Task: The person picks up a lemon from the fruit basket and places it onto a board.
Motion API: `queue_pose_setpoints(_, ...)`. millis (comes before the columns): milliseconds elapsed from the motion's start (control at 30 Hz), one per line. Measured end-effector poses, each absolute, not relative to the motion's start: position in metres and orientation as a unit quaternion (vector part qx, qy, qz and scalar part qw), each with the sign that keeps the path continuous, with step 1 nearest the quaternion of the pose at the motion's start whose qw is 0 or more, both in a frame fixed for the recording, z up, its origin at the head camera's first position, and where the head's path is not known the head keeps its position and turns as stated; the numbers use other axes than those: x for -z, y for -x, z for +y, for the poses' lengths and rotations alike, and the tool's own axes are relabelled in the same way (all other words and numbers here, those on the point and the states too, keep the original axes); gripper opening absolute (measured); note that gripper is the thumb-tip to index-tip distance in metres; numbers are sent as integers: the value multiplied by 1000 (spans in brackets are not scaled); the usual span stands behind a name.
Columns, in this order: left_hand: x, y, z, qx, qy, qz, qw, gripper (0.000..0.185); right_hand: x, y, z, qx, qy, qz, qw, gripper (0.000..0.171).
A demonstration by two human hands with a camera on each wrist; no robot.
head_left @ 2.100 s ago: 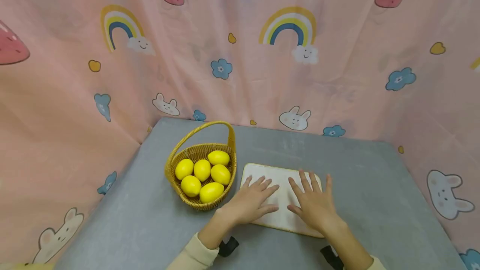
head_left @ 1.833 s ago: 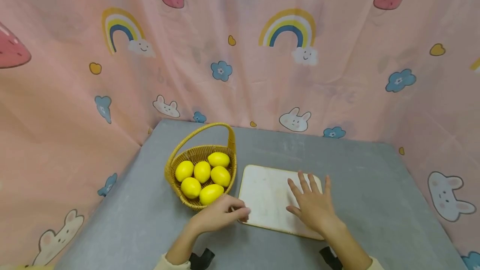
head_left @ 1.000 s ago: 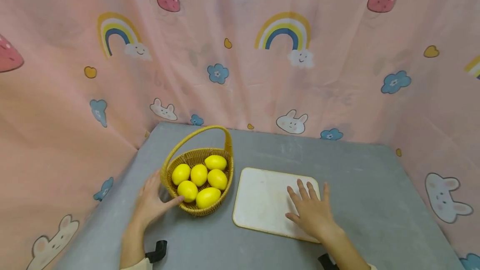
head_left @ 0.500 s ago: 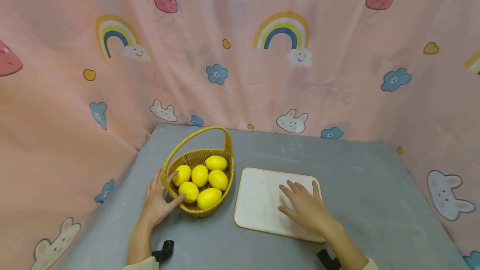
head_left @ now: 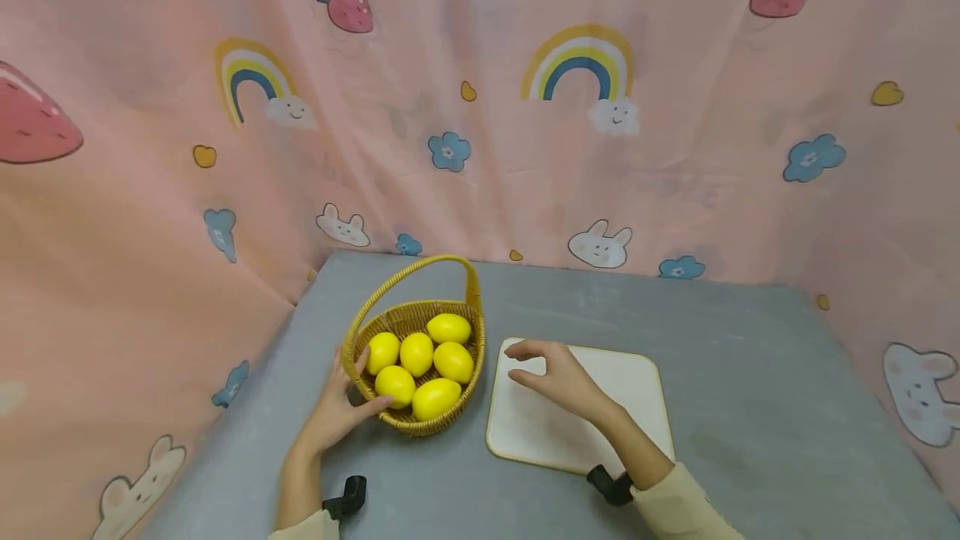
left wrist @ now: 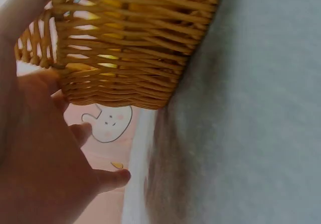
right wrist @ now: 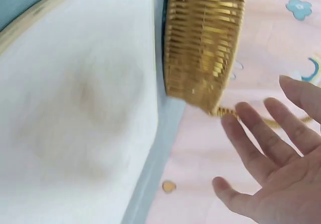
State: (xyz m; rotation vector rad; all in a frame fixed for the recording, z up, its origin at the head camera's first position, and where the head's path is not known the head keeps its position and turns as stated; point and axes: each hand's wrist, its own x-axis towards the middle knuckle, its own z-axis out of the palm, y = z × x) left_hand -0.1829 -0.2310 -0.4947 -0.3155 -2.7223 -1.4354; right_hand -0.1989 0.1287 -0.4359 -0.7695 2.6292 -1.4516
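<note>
A woven basket (head_left: 408, 424) with an arched handle stands on the grey table and holds several yellow lemons (head_left: 417, 354). My left hand (head_left: 335, 412) cups the basket's left front side, thumb along the wall and fingers up by the rim. The left wrist view shows that hand (left wrist: 45, 153) pressed against the wicker wall (left wrist: 130, 48). My right hand (head_left: 553, 372) hovers with relaxed, spread fingers over the left part of a white board (head_left: 600, 423), close to the basket and holding nothing. In the right wrist view its fingers (right wrist: 273, 148) point at the basket (right wrist: 203, 43) beyond the board (right wrist: 75, 108).
The grey table (head_left: 750, 373) is closed in at the back and both sides by a pink curtain (head_left: 480, 107) printed with rainbows, strawberries and rabbits. Bare table surface lies right of the board and in front of the basket.
My left hand left the board, went round to the basket's left side and now rests against it. My right hand lifted off the board's right part and moved left toward the basket.
</note>
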Motion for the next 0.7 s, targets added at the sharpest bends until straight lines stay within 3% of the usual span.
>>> queue_pose_setpoints(367, 471, 172, -223, 516, 103, -850, 9, 89, 432, 220, 59, 456, 363, 809, 81, 31)
queue_pose_setpoints(700, 467, 174, -225, 519, 100, -849, -3, 89, 435, 234, 23, 406, 442, 776, 195, 29)
